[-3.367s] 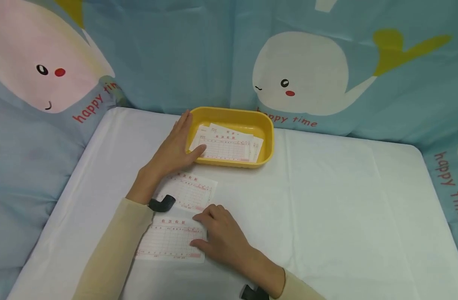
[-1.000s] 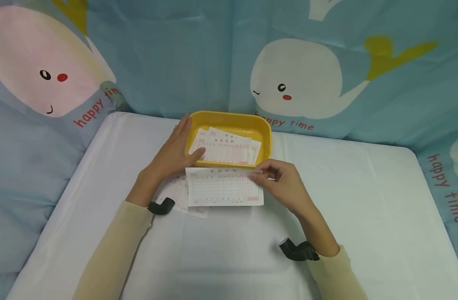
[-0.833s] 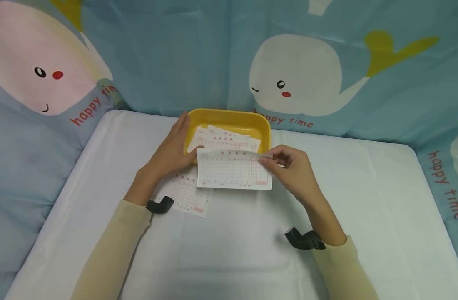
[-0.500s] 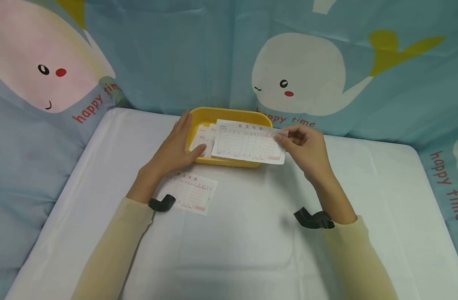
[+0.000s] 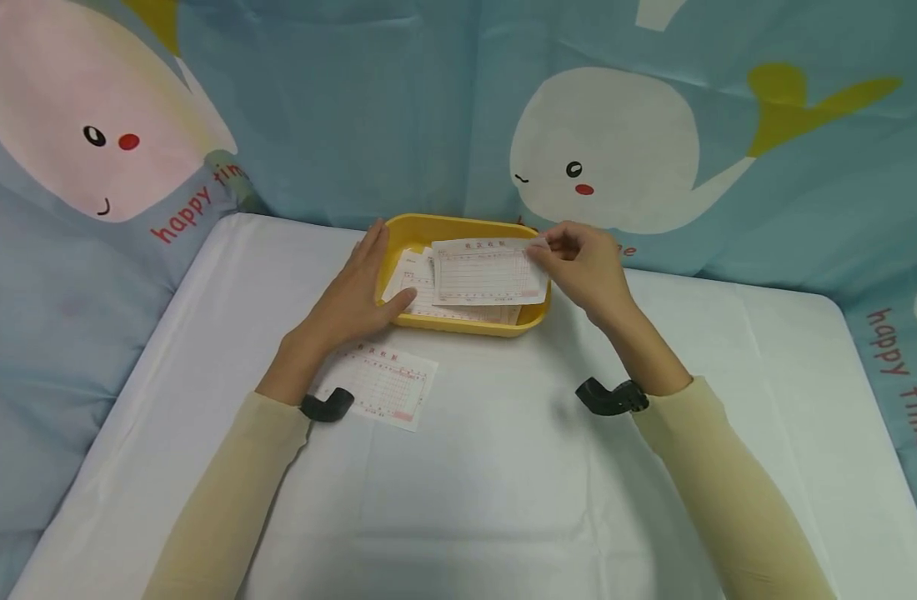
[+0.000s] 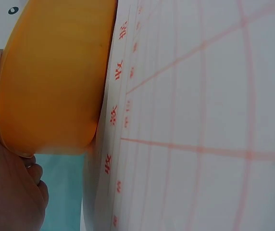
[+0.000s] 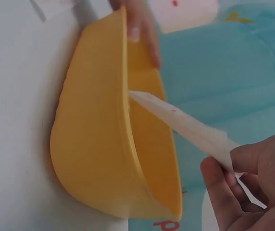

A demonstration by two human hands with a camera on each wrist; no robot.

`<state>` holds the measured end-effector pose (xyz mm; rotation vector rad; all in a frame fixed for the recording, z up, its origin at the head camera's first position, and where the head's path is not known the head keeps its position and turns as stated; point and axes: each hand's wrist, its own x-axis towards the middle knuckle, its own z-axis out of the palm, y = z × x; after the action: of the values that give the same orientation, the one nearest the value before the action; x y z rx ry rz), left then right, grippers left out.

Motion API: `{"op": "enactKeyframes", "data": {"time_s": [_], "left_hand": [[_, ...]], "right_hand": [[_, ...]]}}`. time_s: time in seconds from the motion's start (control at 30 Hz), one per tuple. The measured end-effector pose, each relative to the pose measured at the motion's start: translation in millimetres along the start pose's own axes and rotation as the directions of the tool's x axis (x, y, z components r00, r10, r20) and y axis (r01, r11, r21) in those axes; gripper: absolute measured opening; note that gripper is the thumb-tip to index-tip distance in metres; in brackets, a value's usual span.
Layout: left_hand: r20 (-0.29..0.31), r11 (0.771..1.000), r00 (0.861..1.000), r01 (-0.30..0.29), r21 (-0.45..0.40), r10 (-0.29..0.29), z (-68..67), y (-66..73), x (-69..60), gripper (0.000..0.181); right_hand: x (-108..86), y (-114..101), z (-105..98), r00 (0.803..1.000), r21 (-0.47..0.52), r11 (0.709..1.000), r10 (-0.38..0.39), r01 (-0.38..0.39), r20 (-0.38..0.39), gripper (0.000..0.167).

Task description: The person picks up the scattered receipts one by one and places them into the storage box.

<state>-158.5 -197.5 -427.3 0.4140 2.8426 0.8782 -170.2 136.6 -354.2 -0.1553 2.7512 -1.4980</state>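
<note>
In the head view my right hand [image 5: 589, 271] pinches the right end of a white receipt slip [image 5: 484, 279] printed in red. The slip is held over a yellow plastic basket [image 5: 488, 327], and the right wrist view shows it slanting down into the opening. More receipt slips [image 5: 413, 283] lie inside, partly covered by the held one. My left hand [image 5: 349, 296] grips the basket's left end, its thumb over the near rim and its fingers along the side. Another receipt slip [image 5: 394, 387] lies on the table below the left wrist, which hides part of it.
A white cloth covers the table [image 5: 496, 492]. Behind it hangs a blue curtain [image 5: 353, 108] with whale prints, close to the basket's far side. Black wrist cameras [image 5: 612, 397] sit on both wrists.
My right hand has picked up the nearer slip from the table, carried it forward and brought it over the basket, lowering it lately. The left hand has stayed at the basket.
</note>
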Motion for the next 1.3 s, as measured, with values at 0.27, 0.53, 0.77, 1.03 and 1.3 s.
{"op": "enactKeyframes", "data": {"time_s": [0.27, 0.53, 0.77, 1.03, 1.3], "left_hand": [[-0.001, 1.0, 1.0, -0.019, 0.005, 0.019, -0.8, 0.2, -0.9, 0.104], [-0.002, 1.0, 1.0, -0.02, 0.012, 0.02, -3.4, 2.0, -1.0, 0.104], [-0.003, 1.0, 1.0, -0.023, 0.009, 0.023, -1.9, 0.4, -0.6, 0.104], [-0.004, 1.0, 1.0, -0.03, 0.011, 0.03, -0.7, 1.4, -1.0, 0.104], [-0.006, 1.0, 1.0, -0.027, 0.007, 0.027, -1.0, 3.2, -1.4, 0.104]], "right_hand": [[21.9, -5, 14, 0.996, -0.233, 0.969, -0.077, 0.084, 0.039, 0.02], [32.7, -9, 24, 0.995, -0.289, 0.952, -0.094, 0.103, 0.045, 0.02], [34.3, -12, 25, 0.988, -0.255, 0.955, -0.139, 0.152, 0.07, 0.035], [19.6, -13, 22, 0.966, -0.287, 0.926, -0.211, 0.247, 0.15, 0.065], [-12.3, -19, 28, 0.93, -0.253, 0.895, -0.352, 0.367, 0.103, 0.055]]}}
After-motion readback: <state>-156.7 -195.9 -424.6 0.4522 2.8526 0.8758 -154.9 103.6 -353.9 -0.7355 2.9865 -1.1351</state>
